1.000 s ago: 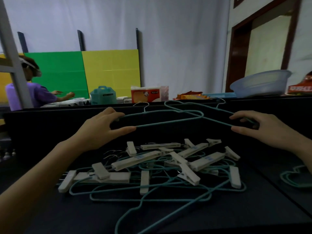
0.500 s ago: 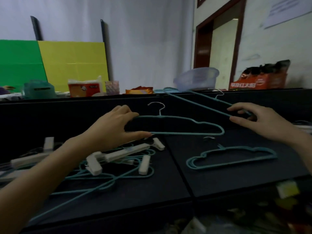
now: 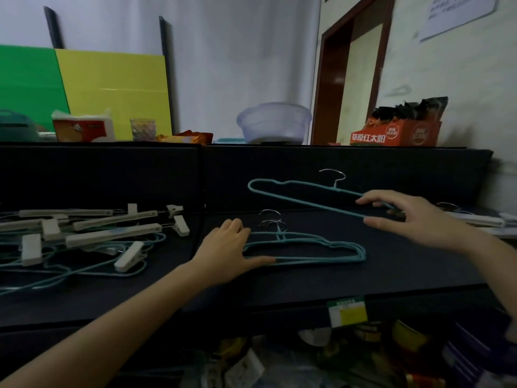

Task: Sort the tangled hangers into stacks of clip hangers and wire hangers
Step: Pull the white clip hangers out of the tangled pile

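Note:
Two or more teal wire hangers (image 3: 316,249) lie stacked on the black table (image 3: 391,270), hooks pointing away. My left hand (image 3: 228,249) rests on the stack's left end, thumb along the bottom bar and fingers curled over the top hanger. My right hand (image 3: 414,217) pinches the right end of another teal wire hanger (image 3: 305,196) held in the air above and behind the stack. At the left lies the tangled pile (image 3: 92,236) of white clip hangers and teal wire hangers. More white clip hangers (image 3: 475,219) lie past my right wrist.
A black partition (image 3: 140,175) closes the back of the table. Behind it stand a plastic bowl (image 3: 274,124), an orange snack box (image 3: 397,134) and a tissue pack (image 3: 84,128). Below the table's front edge lies clutter with a green-yellow label (image 3: 347,313).
The view has swung right. My left hand has lowered its wire hanger onto the hanger lying on the table. My right hand keeps its hanger raised.

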A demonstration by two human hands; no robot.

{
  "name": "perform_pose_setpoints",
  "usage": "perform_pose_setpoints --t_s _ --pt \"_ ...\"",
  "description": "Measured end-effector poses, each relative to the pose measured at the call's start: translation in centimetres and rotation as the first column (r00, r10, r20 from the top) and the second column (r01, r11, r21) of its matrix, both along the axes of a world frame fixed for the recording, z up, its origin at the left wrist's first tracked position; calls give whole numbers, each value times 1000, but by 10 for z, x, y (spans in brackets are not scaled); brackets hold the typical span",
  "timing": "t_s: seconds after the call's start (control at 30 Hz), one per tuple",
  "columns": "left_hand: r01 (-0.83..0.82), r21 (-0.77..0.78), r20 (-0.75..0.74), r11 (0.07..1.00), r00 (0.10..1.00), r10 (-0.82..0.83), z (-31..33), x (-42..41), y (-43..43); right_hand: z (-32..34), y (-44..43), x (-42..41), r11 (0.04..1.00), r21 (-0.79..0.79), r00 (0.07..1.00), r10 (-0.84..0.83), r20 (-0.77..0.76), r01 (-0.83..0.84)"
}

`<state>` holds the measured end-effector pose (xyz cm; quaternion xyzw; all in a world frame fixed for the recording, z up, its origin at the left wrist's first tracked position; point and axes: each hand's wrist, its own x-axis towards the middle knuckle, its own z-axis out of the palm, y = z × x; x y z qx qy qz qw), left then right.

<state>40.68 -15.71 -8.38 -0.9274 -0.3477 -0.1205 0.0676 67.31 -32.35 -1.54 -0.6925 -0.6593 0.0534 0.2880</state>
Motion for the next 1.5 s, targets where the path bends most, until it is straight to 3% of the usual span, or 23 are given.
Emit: perform_pose_setpoints --t_s 0.37,0.57,0.7,0.93,1.03,1.2,1.5 --pt "-44 -312 23 949 998 54 -8 5 4 -19 19 25 977 -149 986 161 43 -153" --pt "-86 -171 9 982 996 89 9 -56 11 -30 46 23 947 -227 970 240 25 -229" --pt "-157 -107 76 982 983 165 18 -88 11 -43 69 10 908 -305 949 312 36 -287" --pt "-196 -30 94 980 976 198 25 -124 1 -39 85 8 856 -484 939 298 173 -182" --pt "-233 -1 140 973 963 231 26 -142 0 -30 93 -8 881 -430 936 300 185 -197" --pt "-306 89 231 948 932 279 33 -185 1 -19 113 -68 934 -183 916 342 208 -307" --pt "-370 109 349 923 883 313 42 -288 24 -14 159 -184 918 -100 898 396 194 -383"
